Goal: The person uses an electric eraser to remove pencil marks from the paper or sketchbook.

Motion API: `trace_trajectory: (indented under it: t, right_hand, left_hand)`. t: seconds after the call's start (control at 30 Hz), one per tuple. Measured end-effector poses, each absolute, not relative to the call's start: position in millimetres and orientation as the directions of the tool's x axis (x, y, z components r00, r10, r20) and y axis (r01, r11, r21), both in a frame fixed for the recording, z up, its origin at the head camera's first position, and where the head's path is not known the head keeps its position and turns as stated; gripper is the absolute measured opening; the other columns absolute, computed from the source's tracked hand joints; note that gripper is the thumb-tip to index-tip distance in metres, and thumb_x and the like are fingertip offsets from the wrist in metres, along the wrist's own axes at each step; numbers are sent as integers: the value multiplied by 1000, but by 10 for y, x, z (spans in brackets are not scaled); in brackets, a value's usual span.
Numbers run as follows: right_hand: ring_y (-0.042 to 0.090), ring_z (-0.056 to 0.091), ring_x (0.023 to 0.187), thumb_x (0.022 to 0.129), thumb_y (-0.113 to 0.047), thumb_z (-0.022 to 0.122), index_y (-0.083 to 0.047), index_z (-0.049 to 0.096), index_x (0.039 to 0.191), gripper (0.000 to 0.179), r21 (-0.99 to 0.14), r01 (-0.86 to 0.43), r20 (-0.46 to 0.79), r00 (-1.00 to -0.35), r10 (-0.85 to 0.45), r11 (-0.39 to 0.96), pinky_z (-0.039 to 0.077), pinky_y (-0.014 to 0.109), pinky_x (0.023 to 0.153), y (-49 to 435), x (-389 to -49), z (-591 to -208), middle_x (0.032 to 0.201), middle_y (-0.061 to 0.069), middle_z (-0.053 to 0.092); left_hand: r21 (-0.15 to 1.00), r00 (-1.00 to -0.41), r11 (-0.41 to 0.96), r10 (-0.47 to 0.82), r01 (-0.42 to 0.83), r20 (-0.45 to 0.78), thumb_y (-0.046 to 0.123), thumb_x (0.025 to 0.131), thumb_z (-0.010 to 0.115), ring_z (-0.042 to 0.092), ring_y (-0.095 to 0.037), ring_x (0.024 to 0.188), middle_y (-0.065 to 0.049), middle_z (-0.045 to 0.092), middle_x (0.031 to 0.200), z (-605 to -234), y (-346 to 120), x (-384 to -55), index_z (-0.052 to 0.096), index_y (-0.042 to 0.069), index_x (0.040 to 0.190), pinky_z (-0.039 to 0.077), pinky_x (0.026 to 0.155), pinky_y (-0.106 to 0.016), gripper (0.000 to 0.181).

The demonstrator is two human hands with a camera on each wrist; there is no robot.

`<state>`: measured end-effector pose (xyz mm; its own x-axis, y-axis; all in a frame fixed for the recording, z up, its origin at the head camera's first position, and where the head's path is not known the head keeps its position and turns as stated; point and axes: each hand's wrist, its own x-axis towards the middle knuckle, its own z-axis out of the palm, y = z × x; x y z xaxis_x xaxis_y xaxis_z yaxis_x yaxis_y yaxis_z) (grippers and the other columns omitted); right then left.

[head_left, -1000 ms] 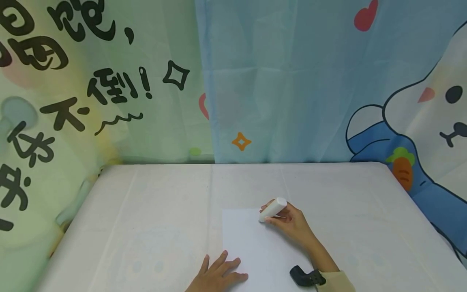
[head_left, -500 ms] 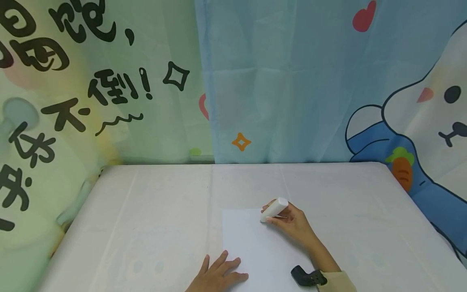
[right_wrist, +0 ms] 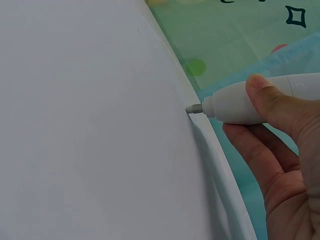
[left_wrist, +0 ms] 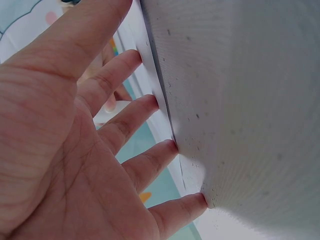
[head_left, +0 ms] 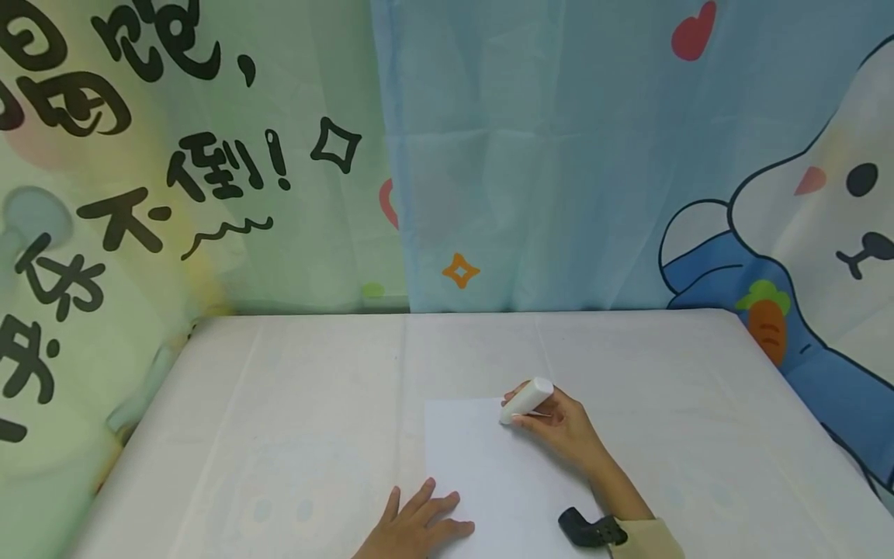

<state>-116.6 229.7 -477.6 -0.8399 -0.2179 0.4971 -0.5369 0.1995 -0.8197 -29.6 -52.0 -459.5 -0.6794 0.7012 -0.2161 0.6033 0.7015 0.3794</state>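
My right hand (head_left: 562, 427) grips a white electric eraser (head_left: 527, 401) between thumb and fingers, with its thick body tilted up to the right. In the right wrist view the narrow tip of the electric eraser (right_wrist: 235, 104) meets the paper surface near its far edge, and the thumb of the right hand (right_wrist: 280, 130) lies along the body. Under it is a sheet of white paper (head_left: 489, 473). With fingers spread, my left hand (head_left: 419, 528) rests at the sheet's lower left. The left wrist view shows the fingertips of this left hand (left_wrist: 90, 135) pressing down by the paper's edge.
A white cloth covers the table (head_left: 300, 388). A black curved device (head_left: 590, 529) is strapped at the right wrist, above a beige sleeve (head_left: 646, 538). Behind the table hangs a printed curtain (head_left: 531, 155).
My right hand has shifted very slightly to the right with the electric eraser. The left hand stays in place.
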Motion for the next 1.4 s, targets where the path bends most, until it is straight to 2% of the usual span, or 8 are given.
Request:
trace_trajectory:
  t: [0.47, 0.7, 0.93, 1.4]
  right_hand:
    - [1, 65, 100, 75, 18, 71, 9, 57, 113, 42, -821, -540, 498, -837, -229, 186, 53, 19, 81, 2264, -1177, -4788, 103, 22, 68]
    - [0, 65, 100, 76, 17, 71, 9, 57, 113, 41, -831, -525, 482, -845, -229, 187, 53, 19, 81, 2245, -1186, -4793, 103, 23, 68]
    - [1, 66, 99, 75, 19, 71, 10, 57, 113, 41, -816, -553, 509, -825, -245, 168, 53, 19, 80, 2222, -1207, -4779, 102, 25, 67]
    - [1, 66, 99, 75, 18, 72, 9, 58, 112, 41, -815, -543, 501, -836, -224, 202, 53, 19, 81, 2264, -1184, -4753, 102, 23, 68]
  left_hand:
    - [370, -672, 685, 716, 627, -189, 65, 87, 55, 33, -28, 143, 8, 42, 151, -4614, -540, -300, 53, 38, 136, 35, 99, -68, 56]
    - [366, -677, 701, 703, 612, -217, 65, 87, 55, 32, -27, 144, 10, 42, 151, -4622, -524, -310, 53, 40, 136, 34, 100, -67, 55]
    - [376, -679, 712, 693, 593, -241, 64, 87, 56, 31, -27, 144, 11, 41, 152, -4623, -511, -318, 53, 41, 136, 33, 102, -67, 54]
    - [352, -682, 705, 701, 616, -208, 67, 87, 53, 32, -27, 144, 10, 42, 151, -4629, -514, -299, 53, 40, 136, 35, 100, -67, 56]
